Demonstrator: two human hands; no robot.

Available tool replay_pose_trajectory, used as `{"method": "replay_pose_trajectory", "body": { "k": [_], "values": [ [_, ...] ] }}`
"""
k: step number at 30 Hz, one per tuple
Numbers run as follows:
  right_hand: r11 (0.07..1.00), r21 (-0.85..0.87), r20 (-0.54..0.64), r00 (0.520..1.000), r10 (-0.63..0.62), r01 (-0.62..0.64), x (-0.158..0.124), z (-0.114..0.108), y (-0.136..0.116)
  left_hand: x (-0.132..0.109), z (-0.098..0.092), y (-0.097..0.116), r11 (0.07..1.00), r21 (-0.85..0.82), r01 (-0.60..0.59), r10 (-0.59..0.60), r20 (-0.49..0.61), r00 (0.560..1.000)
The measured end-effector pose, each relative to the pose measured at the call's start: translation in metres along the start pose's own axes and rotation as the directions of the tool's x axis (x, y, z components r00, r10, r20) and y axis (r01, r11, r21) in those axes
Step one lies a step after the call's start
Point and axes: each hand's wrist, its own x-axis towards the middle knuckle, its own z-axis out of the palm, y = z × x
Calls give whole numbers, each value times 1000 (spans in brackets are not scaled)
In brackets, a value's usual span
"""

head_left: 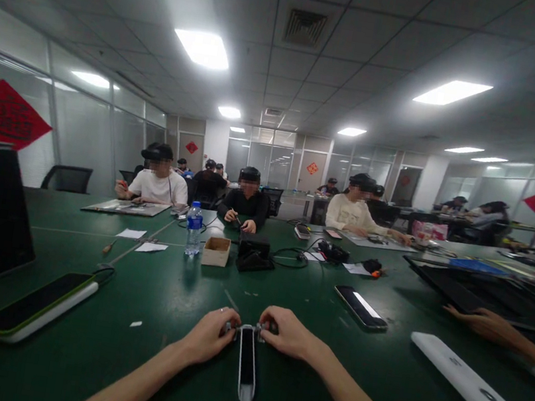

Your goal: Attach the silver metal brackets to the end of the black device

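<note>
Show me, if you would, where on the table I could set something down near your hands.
There is room on the green table between the green-edged phone and your left hand, and between your right hand and the white device. Around the water bottle and cardboard box it's crowded.

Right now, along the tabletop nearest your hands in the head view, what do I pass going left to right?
Green-edged smartphone, left hand, slim black-and-white device, right hand, long white device.

Nothing can be read: the red diamond signs show blurred dark characters, and the water bottle label and any marks on the white device between the left hand and right hand are too small.
</note>
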Motion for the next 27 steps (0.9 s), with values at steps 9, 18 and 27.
{"method": "replay_pose_trajectory", "body": {
  "k": [9, 18, 27],
  "values": [
    [999, -35, -15, 1000, -6, 6, 3, 1, 4, 1, 2, -4, 999, -13, -35, 34, -28, 999],
    [998, -55, 20, 999, -32, 33, 0, -3, 7, 2, 1, -1, 999, -10, -35, 35, -6, 999],
    [860, -227, -417, 844, 338, -456, -10, -55, 97, 5, 2, -8, 998, -20, -59, 59, 5, 998]
  ]
}}
